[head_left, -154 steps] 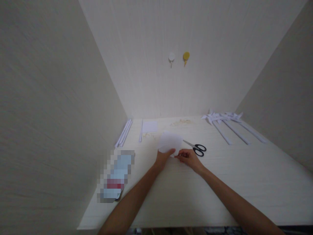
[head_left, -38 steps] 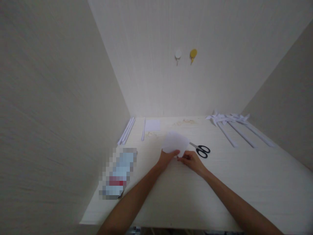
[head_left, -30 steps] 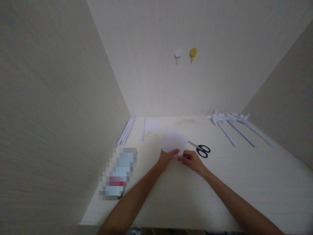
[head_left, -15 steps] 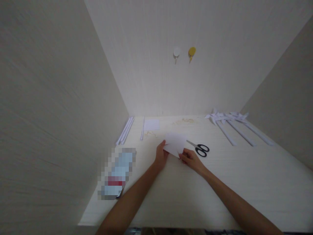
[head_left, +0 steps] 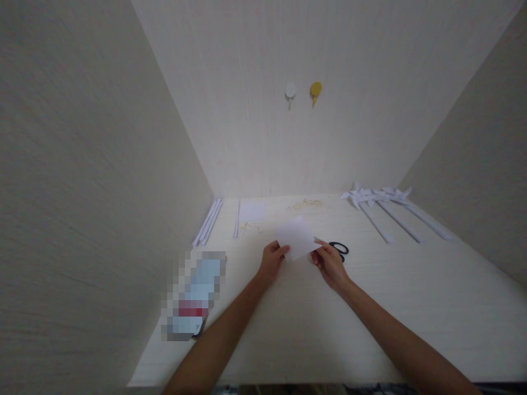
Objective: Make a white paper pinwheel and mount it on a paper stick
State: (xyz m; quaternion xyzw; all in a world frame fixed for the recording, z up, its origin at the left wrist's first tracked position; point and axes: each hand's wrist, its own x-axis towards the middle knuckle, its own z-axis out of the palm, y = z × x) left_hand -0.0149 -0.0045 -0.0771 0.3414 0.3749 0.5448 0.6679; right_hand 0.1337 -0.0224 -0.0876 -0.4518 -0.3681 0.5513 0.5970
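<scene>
Swinging round, the paper [head_left: 295, 237] is offering its right corner to the right hand [head_left: 331, 265], fingers pinching, while the left hand [head_left: 272, 261] is clasping its near-left edge over the surface [head_left: 288, 329]. Three pinwheels [head_left: 362, 196] are lying seemingly finished far right; this paper is looking unassembled, another sheet [head_left: 253, 210] waiting flat.

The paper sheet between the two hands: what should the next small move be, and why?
Probably bend the right corner of the paper sheet toward its middle with the right hand. That hand has its fingers at this corner, the left hand grips the sheet's lower-left edge and could steady it, and the folded paper shapes at the back right hint at such bending.
</scene>
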